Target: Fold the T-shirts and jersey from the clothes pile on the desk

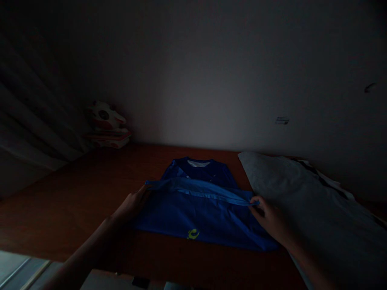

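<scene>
A blue shirt [193, 213] lies on the brown wooden surface, its neckline away from me and a yellow-green mark near its closest edge. A lighter blue strip of its cloth runs across the middle, with its ends at my two hands. My left hand [137, 199] is closed on the left end of that strip. At the right end, my right hand [266, 215] pinches the cloth between thumb and fingers.
Grey cloth [290, 193] is spread to the right of the shirt. In the back left corner sits a red and white object [107, 125], near a curtain [27, 104]. A pale wall [196, 80] rises behind the wooden surface [75, 193].
</scene>
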The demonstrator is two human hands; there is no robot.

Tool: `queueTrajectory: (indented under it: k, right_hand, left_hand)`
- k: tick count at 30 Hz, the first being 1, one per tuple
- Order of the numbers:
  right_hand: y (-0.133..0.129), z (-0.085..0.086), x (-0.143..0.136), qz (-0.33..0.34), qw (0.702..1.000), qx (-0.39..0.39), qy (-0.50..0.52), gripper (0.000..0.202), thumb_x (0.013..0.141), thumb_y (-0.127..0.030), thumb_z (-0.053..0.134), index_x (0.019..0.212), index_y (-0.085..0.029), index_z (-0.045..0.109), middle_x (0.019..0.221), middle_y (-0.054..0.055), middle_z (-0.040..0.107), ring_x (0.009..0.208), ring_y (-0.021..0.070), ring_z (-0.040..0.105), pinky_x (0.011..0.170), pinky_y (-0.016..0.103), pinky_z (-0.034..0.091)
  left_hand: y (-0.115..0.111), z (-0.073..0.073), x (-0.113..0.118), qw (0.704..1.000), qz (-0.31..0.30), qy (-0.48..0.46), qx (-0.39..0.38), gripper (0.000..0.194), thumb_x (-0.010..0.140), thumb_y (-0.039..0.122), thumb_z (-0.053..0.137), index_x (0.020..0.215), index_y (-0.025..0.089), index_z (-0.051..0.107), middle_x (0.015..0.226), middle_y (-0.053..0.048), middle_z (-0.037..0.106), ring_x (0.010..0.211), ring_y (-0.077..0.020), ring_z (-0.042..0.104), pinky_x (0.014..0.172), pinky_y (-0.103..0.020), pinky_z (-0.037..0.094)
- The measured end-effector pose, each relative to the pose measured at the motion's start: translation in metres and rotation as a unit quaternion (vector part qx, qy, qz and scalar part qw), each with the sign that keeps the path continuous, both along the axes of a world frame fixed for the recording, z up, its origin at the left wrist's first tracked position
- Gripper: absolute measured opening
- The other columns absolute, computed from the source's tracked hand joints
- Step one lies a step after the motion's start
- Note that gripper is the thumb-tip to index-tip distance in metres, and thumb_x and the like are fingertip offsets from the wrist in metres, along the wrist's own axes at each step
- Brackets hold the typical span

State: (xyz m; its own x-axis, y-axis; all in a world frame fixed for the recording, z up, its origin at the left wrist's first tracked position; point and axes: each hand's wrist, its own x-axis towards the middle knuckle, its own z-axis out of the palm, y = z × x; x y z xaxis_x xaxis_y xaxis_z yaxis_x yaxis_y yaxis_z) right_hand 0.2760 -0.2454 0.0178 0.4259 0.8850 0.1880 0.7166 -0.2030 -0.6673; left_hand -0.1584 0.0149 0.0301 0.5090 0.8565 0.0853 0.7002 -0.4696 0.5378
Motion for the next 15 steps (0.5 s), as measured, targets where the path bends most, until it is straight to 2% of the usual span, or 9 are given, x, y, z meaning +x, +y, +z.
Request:
queueTrajectory:
  k: [2,4,6,8,11,13,15]
  right_hand:
    - [-0.011,0.009,-0.003,0.023,0.999,-0.031,0.013,0.022,0.082,-0.049,0.057,0.091,-0.028,0.056,0.081,0.004,0.078,0.077,0.0251,0.076,0.07,0.035,0.055]
    - [-0.022,0.018,-0.004,0.047,0.996,-0.068,0.04,0.023,0.081,-0.05,0.06,0.087,-0.028,0.056,0.075,0.002,0.076,0.072,0.0238,0.075,0.066,0.033,0.055]
    - [-0.031,0.025,-0.002,0.054,0.991,-0.094,0.08,0.029,0.081,-0.055,0.062,0.087,-0.027,0.058,0.069,0.001,0.074,0.068,0.0229,0.073,0.062,0.031,0.054]
    - [-0.033,0.033,0.003,0.033,0.988,-0.08,0.127,0.039,0.08,-0.063,0.064,0.089,-0.025,0.061,0.071,0.003,0.075,0.071,0.0236,0.074,0.065,0.032,0.056]
    - [-0.016,0.046,0.014,-0.014,0.986,-0.039,0.164,0.052,0.075,-0.073,0.064,0.09,-0.023,0.063,0.07,0.006,0.074,0.064,0.0229,0.071,0.064,0.034,0.057]
    - [0.006,0.051,0.026,-0.038,0.987,-0.031,0.154,0.057,0.071,-0.075,0.065,0.089,-0.021,0.064,0.061,0.003,0.069,0.053,0.0202,0.065,0.055,0.032,0.053]
    - [0.029,0.049,0.039,-0.068,0.989,-0.018,0.132,0.056,0.069,-0.075,0.065,0.087,-0.021,0.064,0.055,0.001,0.064,0.048,0.0188,0.061,0.049,0.03,0.048]
  left_hand:
    - [-0.008,0.003,-0.009,1.0,0.005,0.007,-0.005,0.04,0.091,0.048,0.037,0.115,0.03,0.063,0.107,-0.003,0.077,0.093,-0.031,0.075,0.08,-0.036,0.056]
    - [-0.016,0.006,-0.021,1.0,0.016,-0.01,-0.015,0.04,0.089,0.052,0.042,0.112,0.03,0.065,0.097,-0.003,0.078,0.084,-0.0299,0.075,0.073,-0.034,0.056]
    - [-0.022,0.012,-0.032,0.998,0.017,-0.05,-0.022,0.038,0.085,0.058,0.048,0.102,0.029,0.068,0.084,-0.002,0.076,0.074,-0.0275,0.072,0.066,-0.032,0.054]
    - [-0.02,0.022,-0.037,0.994,0.014,-0.1,-0.03,0.04,0.082,0.062,0.053,0.089,0.026,0.069,0.076,-0.002,0.073,0.069,-0.0242,0.068,0.063,-0.03,0.052]
    - [0.0,0.041,-0.024,0.984,0.026,-0.165,-0.062,0.046,0.08,0.066,0.055,0.073,0.022,0.066,0.068,-0.002,0.065,0.061,-0.0185,0.059,0.057,-0.026,0.047]
    - [0.024,0.051,-0.004,0.975,0.053,-0.2,-0.085,0.05,0.077,0.068,0.057,0.063,0.021,0.059,0.058,0.0,0.055,0.053,-0.0148,0.05,0.049,-0.024,0.04]
    - [0.05,0.053,0.02,0.97,0.089,-0.208,-0.09,0.052,0.073,0.071,0.057,0.057,0.021,0.053,0.052,0.002,0.048,0.048,-0.013,0.044,0.045,-0.024,0.035]
